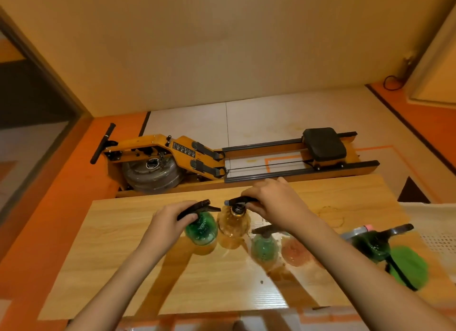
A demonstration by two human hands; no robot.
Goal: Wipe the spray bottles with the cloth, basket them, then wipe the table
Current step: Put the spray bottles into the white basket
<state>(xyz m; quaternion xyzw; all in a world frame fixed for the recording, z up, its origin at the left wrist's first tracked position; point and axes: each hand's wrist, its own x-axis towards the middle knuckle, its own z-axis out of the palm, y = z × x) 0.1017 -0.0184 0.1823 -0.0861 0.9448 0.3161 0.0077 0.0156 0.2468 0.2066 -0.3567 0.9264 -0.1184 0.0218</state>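
**While both hands hold trigger heads, the cloth lies out of reach on the right**

As I watch the feed, my left hand [170, 222] is curled round the black trigger head of a green ribbed plastic spray bottle [202, 230]. My right hand [274, 203] is curled over the black trigger head of an amber see-through plastic spray bottle [233, 223]. Both stand upright, side by side and close together, between the two hands on the pale wood-grain table [111, 256].

They look light and thin-walled, probably a bit squashy, and I can't tell how full they are. The rounded bodies could slip, so I judge the stiff, narrow neck just under the trigger to be the safest hold.

By my right forearm stands a second green spray bottle [264, 248], with a pinkish clear bottle [296, 253] just beside it, partly hidden. Out past my right arm sit a dark green spray bottle [370, 246], a bright green soft cloth [410, 266] and a white perforated plastic basket [439, 234]. Neither hand has the cloth, so wiping is not yet under way.
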